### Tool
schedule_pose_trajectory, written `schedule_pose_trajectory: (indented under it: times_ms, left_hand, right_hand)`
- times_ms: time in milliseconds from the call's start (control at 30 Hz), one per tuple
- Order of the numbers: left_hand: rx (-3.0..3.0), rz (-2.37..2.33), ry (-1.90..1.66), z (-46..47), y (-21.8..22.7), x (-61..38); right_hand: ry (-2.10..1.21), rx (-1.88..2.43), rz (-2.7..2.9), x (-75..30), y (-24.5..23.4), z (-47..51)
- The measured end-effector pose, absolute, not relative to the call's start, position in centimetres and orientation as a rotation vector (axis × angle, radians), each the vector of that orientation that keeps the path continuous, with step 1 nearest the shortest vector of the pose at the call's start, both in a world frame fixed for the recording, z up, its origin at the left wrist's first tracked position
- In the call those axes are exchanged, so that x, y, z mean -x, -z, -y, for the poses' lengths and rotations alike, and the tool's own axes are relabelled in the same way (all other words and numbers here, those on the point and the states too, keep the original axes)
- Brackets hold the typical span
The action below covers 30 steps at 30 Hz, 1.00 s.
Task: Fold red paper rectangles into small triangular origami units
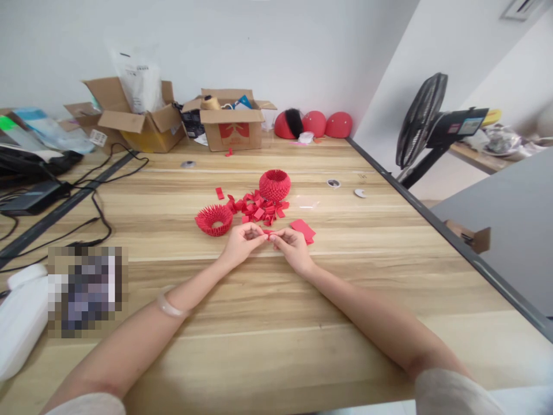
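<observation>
Between the fingertips of my left hand and my right hand is a small red paper piece, pinched from both sides and partly covered by the fingers. Just beyond lies a loose pile of folded red paper pieces. A round red vase-like form of many folded pieces stands behind the pile. To the left sits a wider ring of the same pieces, open in its middle. Close to my right hand rest flat red paper slips.
Open cardboard boxes and red domed objects line the wall. Black cables and a white bottle occupy the left side. Beyond the table's right edge stands a black fan.
</observation>
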<state>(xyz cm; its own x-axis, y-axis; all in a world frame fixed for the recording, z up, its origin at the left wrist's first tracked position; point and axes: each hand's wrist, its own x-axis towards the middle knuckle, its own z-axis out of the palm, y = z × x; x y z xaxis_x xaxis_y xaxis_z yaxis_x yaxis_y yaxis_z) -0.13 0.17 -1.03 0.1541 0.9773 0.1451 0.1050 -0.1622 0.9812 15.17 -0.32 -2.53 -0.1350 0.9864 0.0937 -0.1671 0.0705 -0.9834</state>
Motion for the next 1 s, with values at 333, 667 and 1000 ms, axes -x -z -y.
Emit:
schedule_pose_trajectory:
  times_ms: [333,667,1000]
  left_hand:
    - [-1.443,-1.145,-1.181,-0.13,0.73,0.01]
    - [-1.478,-1.121,-1.12,-0.19,1.09,0.38]
    - [-1.514,-1.061,-1.114,-0.06,1.02,0.22]
  right_hand:
    - [-1.273,0.937,1.253,-15.2,3.11,0.26]
    - [-1.251,0.867,1.258,-15.13,3.25,0.35]
    - [-1.179,0.908,1.31,-15.21,3.58,0.16]
